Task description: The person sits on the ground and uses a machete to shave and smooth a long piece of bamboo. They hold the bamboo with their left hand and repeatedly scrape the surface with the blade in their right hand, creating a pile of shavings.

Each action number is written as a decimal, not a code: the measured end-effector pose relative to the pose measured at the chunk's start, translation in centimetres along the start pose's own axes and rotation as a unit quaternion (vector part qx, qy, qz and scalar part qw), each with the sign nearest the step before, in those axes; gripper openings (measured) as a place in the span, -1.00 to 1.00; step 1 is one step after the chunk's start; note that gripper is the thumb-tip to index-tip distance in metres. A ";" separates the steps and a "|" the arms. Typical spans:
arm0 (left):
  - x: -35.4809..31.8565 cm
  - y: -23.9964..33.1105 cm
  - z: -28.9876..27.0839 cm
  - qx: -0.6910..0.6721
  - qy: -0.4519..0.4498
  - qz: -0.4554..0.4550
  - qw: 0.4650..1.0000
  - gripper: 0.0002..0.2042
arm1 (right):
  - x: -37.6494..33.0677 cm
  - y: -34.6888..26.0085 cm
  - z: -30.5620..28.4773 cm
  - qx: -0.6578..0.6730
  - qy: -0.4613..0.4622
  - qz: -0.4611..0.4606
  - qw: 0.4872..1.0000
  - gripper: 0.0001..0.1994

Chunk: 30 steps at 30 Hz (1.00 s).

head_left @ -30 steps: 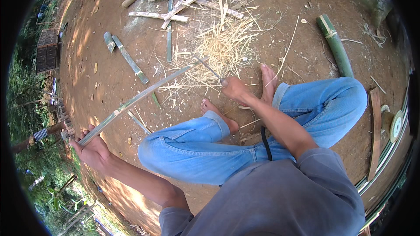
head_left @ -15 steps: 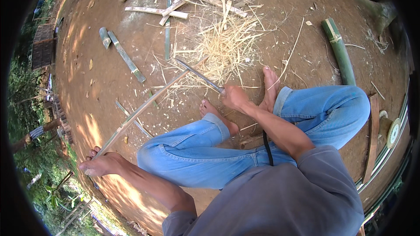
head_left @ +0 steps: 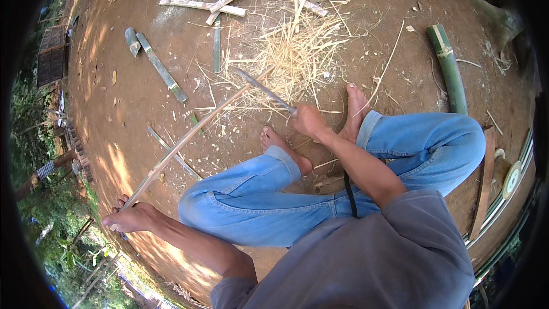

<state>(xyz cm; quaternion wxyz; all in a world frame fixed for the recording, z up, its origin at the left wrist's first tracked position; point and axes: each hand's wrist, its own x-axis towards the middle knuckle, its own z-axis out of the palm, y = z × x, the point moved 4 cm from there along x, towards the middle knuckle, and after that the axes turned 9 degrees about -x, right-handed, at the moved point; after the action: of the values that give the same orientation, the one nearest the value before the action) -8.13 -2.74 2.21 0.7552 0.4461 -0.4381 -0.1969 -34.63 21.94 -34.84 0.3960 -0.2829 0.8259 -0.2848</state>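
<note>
A long, pale bamboo strip [head_left: 189, 135] slants from the lower left toward the middle of the ground. Its near end is gripped by my left hand [head_left: 130, 216], fingers wrapped round it. My right hand [head_left: 309, 121] is closed on the handle of a machete [head_left: 264, 89], whose dark blade crosses the strip close to its far end. The handle is mostly hidden in my fist. Beneath the blade and the strip's tip lies a heap of thin bamboo shavings [head_left: 300, 60].
Split bamboo pieces [head_left: 229, 6] are stacked at the far side. A green bamboo section [head_left: 449, 68] lies at the right, shorter bamboo pieces [head_left: 160, 67] at the left. My bare feet [head_left: 355, 103] rest near the shavings. A round pale disc [head_left: 512, 180] sits far right.
The machete blade has shifted slightly and its flat shows more broadly. The strip's far end has moved a little up and right. Both hands keep their holds.
</note>
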 end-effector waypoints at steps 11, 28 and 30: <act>0.4 -0.4 -0.8 -0.010 -0.001 -0.015 1.000 -0.50 | 2.5 3.5 -2.4 -0.087 0.025 0.044 0.995 -0.77; 1.8 -1.5 -2.5 -0.068 -0.032 -0.100 0.992 -0.46 | 0.2 -1.5 -1.5 -0.052 -0.007 -0.025 0.998 -0.74; 2.1 -1.7 -2.9 -0.072 -0.037 -0.115 0.990 -0.47 | -0.9 -2.0 -0.9 -0.055 -0.007 -0.051 0.997 -0.74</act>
<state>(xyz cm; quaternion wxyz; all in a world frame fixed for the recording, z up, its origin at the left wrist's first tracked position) -4.40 -3.68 1.14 0.7408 0.4301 -0.3965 -0.3303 -34.41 21.45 -32.56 0.3708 -0.3482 0.8219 -0.2564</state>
